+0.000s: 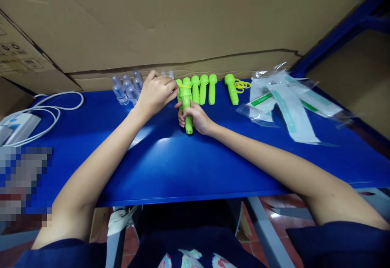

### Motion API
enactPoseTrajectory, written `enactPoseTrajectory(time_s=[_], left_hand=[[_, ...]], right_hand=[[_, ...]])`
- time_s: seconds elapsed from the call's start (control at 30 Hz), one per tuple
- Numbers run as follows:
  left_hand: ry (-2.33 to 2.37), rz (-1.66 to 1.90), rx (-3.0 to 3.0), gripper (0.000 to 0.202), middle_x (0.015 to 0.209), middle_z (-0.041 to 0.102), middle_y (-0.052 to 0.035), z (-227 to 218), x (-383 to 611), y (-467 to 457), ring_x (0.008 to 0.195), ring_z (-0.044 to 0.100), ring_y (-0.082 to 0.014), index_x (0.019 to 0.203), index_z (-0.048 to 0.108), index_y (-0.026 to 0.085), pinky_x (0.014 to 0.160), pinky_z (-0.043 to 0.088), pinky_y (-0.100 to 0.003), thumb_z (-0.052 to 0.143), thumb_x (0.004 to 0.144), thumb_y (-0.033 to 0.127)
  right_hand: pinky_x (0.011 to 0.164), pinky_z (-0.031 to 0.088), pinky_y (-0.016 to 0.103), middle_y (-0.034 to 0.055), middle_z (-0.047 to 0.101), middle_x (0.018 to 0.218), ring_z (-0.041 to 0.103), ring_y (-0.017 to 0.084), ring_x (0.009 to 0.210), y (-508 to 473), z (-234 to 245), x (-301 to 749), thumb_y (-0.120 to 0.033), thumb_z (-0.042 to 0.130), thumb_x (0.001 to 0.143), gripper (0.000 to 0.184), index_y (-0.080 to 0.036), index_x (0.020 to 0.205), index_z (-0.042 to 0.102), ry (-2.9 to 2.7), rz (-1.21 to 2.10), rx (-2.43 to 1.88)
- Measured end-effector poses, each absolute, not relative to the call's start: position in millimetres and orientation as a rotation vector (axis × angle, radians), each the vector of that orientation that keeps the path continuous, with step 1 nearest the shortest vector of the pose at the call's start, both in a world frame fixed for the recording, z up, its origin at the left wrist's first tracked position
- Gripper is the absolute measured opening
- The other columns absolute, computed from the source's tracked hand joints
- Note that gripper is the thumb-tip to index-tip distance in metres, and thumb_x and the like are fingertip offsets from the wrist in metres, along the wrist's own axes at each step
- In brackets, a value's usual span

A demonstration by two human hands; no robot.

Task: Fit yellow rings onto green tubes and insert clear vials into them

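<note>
A lime-green torch-shaped tube (pixel 188 103) is gripped in a person's right hand (pixel 197 117) above a blue worktop (pixel 152 174), its fingers wrapped about the narrow handle. The tube's long axis runs away from the body, slotted narrow end toward the person and broad head pointing to the cardboard wall (pixel 183 24). The left hand (pixel 157 93) comes in from the left at the head end, thumb and fingertips pinched together at a yellow band (pixel 185 86) that lies across the head. The right hand is thus nearer the narrow end, the left nearer the broad one; whether the tube rests on the worktop cannot be told.

Beyond the hands, a row of matching green tubes (pixel 203 90) lies side by side, heads to the wall and parallel to the held one. One more green tube (pixel 232 89) lies apart to the right, with loose yellow rings (pixel 243 85) just beside it.

Clear plastic bottles (pixel 121 93) stand in a cluster left of the left hand; any contents are too small to make out. At right, transparent packets (pixel 292 113) overlap in a pile, with white and green material inside. A white cord (pixel 73 94) loops at far left.
</note>
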State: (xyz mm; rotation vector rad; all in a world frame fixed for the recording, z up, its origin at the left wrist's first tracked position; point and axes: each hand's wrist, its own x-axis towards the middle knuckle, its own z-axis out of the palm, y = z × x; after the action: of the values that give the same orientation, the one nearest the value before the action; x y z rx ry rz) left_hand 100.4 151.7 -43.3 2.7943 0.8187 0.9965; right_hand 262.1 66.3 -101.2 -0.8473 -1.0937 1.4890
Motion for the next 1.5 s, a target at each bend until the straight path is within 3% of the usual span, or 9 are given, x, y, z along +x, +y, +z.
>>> enactPoseTrajectory(time_s=[0.4, 0.8, 1.13, 1.37, 1.5], left_hand=[[0.782, 1.039, 2.853, 0.022, 0.087, 0.068, -0.0056, -53.8, 107.4, 152.1, 0.101, 0.068, -0.0279, 0.09, 0.066, 0.021, 0.11, 0.042, -0.052, 0.052, 0.1, 0.034], [0.773, 1.039, 2.873, 0.02, 0.086, 0.07, -0.0067, -62.9, 109.7, 152.3, 0.097, 0.069, -0.0269, 0.088, 0.066, 0.02, 0.1, 0.047, -0.046, 0.053, 0.099, 0.03], [0.87, 0.976, 2.898, 0.02, 0.105, 0.074, -0.0109, -54.0, 104.0, 152.2, 0.109, 0.069, -0.03, 0.104, 0.068, 0.018, 0.103, 0.047, -0.046, 0.058, 0.102, 0.034], [0.798, 0.85, 2.9, 0.014, 0.104, 0.073, -0.0118, -49.8, 100.4, 158.1, 0.107, 0.07, -0.0303, 0.103, 0.067, 0.016, 0.105, 0.049, -0.047, 0.059, 0.1, 0.028], [0.726, 0.798, 2.862, 0.015, 0.099, 0.072, -0.0109, -44.5, 96.9, 162.0, 0.099, 0.071, -0.0271, 0.098, 0.066, 0.016, 0.098, 0.052, -0.043, 0.058, 0.1, 0.028]], right_hand=[[0.048, 0.037, 0.027, -0.0073, 0.046, 0.05, 0.038, 0.011, 0.045, 63.5, -98.7, 260.0, -0.02, 0.054, 0.054, 0.033, -0.025, 0.082, 0.039, -1.021, 1.439, -0.823], [0.045, 0.034, 0.024, -0.0059, 0.045, 0.05, 0.036, 0.011, 0.044, 62.5, -95.8, 260.8, -0.018, 0.053, 0.051, 0.035, -0.024, 0.083, 0.038, -0.975, 1.459, -0.857], [0.036, 0.026, 0.02, -0.0048, 0.046, 0.051, 0.037, 0.01, 0.046, 63.2, -93.7, 263.9, -0.019, 0.055, 0.049, 0.035, -0.024, 0.08, 0.041, -0.99, 1.558, -0.895], [0.033, 0.024, 0.018, -0.0047, 0.046, 0.049, 0.035, 0.009, 0.043, 61.8, -91.7, 264.8, -0.019, 0.054, 0.048, 0.03, -0.024, 0.076, 0.042, -1.041, 1.557, -0.939], [0.032, 0.023, 0.018, -0.0053, 0.045, 0.048, 0.034, 0.008, 0.041, 62.1, -91.5, 265.9, -0.019, 0.053, 0.048, 0.03, -0.024, 0.075, 0.041, -1.082, 1.571, -0.941]])
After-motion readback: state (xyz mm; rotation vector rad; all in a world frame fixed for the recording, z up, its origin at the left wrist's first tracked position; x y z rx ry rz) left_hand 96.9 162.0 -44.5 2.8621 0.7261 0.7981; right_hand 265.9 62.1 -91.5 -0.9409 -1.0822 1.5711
